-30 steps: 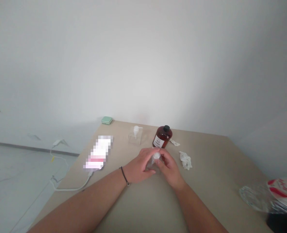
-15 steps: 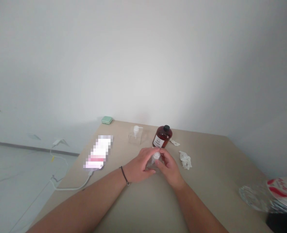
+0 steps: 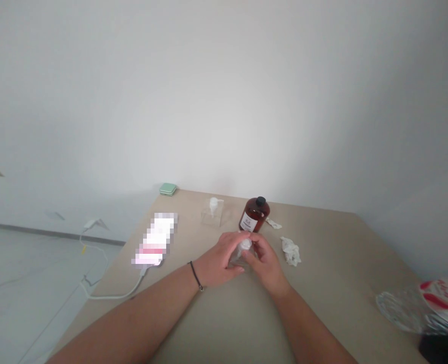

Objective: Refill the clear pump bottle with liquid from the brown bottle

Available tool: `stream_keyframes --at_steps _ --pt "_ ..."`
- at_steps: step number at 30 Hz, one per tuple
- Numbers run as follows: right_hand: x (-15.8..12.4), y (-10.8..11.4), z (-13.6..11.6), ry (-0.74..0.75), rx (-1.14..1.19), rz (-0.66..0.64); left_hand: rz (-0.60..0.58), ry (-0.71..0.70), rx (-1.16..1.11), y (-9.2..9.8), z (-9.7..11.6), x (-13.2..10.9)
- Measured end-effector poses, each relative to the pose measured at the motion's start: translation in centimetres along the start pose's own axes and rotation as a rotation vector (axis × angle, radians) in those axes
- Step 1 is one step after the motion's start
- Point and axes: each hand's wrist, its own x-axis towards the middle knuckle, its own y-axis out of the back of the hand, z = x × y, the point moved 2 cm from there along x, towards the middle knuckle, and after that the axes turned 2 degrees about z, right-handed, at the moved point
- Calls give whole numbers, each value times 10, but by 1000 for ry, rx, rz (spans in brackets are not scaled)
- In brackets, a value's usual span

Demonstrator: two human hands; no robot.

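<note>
Head view: left hand [image 3: 216,260] has its fingers wrapped round a small clear bottle [image 3: 236,260] over the bench [image 3: 216,323], just in front of the brown bottle [image 3: 256,209]; right hand [image 3: 266,264] has its fingers gripping the white top [image 3: 246,244]. Top looks seated; tightness can't be told, so may be unfinished. Rear pump bottle [image 3: 210,218] has its pump on; brown bottle is capped. Hands hide most of the held bottle; contents unclear. Phone [image 3: 157,237] pixelated; red-and-white-labelled plastic item [image 3: 401,311] cut off at right.

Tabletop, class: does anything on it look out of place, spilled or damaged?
Yes: a crumpled tissue beside the right hand and a small white scrap by the brown bottle look like stray litter. No spill shows.
</note>
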Motion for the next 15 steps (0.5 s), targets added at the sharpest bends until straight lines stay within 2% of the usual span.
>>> stream_keyframes --at_steps 4,10,15 --pt "0 1 -2 51 -19 -32 -2 9 -3 0 0 0" --pt "1 -1 -1 3 16 8 -8 11 -21 0 0 0" --pt "1 1 -4 59 -27 -22 0 5 -13 0 -1 -1"
